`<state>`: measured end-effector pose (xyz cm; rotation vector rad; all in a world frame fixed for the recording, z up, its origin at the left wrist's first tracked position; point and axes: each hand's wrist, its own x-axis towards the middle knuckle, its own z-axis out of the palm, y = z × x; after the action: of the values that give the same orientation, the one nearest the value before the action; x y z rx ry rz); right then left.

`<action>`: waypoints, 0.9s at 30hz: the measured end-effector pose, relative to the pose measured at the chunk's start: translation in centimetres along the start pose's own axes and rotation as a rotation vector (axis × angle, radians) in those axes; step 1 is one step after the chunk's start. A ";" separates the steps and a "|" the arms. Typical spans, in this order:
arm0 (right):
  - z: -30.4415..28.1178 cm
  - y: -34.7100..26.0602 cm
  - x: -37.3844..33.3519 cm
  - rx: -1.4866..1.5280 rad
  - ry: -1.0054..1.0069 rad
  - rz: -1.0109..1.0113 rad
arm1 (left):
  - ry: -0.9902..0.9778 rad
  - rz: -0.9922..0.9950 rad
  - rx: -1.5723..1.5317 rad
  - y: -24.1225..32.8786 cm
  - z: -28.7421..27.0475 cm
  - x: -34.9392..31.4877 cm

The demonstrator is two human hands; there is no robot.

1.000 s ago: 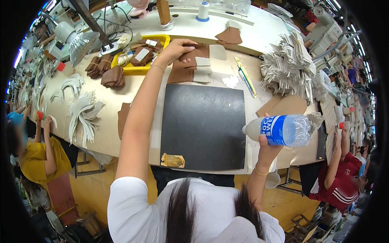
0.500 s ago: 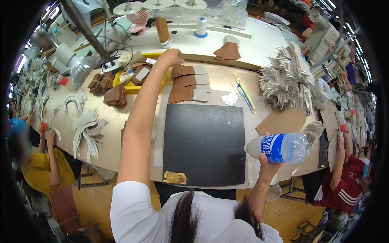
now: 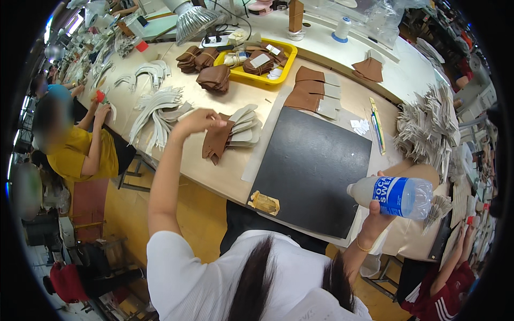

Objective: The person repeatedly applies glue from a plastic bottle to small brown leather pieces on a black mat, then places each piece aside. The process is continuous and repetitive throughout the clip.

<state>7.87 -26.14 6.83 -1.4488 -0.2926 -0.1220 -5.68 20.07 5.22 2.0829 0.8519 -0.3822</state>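
1. One clear, blue-labelled bottle [image 3: 397, 198] lies sideways in the grasp of the right hand [image 3: 377, 218], neck to the left, over the right edge of the black mat [image 3: 313, 166]. That hold is unchanged from half a second ago.

2. At the mat's near left corner sits a worn yellowish patch [image 3: 264, 203].

3. The left hand [image 3: 199, 122] has swung from beyond the mat to its left side. Its fingers bend loosely at the edge of a fanned stack [image 3: 216, 140]; no piece appears pinched, and I cannot tell whether the fingertips touch.

4. That fanned stack, brown with grey ends spread rightward, lies on the table [image 3: 230, 171]. The arm hid most of it before; now it shows plainly. The work seems to centre here, with one hand unoccupied and the other taken up by the bottle.

5. Just past the mat, a row of brown-and-grey pieces [image 3: 306, 96] overlaps as before, now well apart from either hand.

6. Farther off stands a yellow tray [image 3: 292, 55] of brown bundles [image 3: 258, 65].
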 end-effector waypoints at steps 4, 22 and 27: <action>0.2 -0.5 -0.8 0.025 -0.044 -0.001 | 0.075 0.083 -0.337 -2.2 3.6 0.3; -2.9 -2.1 -1.8 -0.002 -0.009 -0.033 | -0.352 0.581 -0.230 14.2 8.8 -6.0; -1.6 -1.6 -2.4 0.036 -0.032 0.029 | -0.506 0.525 0.016 13.2 17.9 -0.1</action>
<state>5.35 -28.15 7.56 -1.4194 -0.2981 -0.0697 3.86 0.24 2.15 1.9977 -0.0008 -0.5867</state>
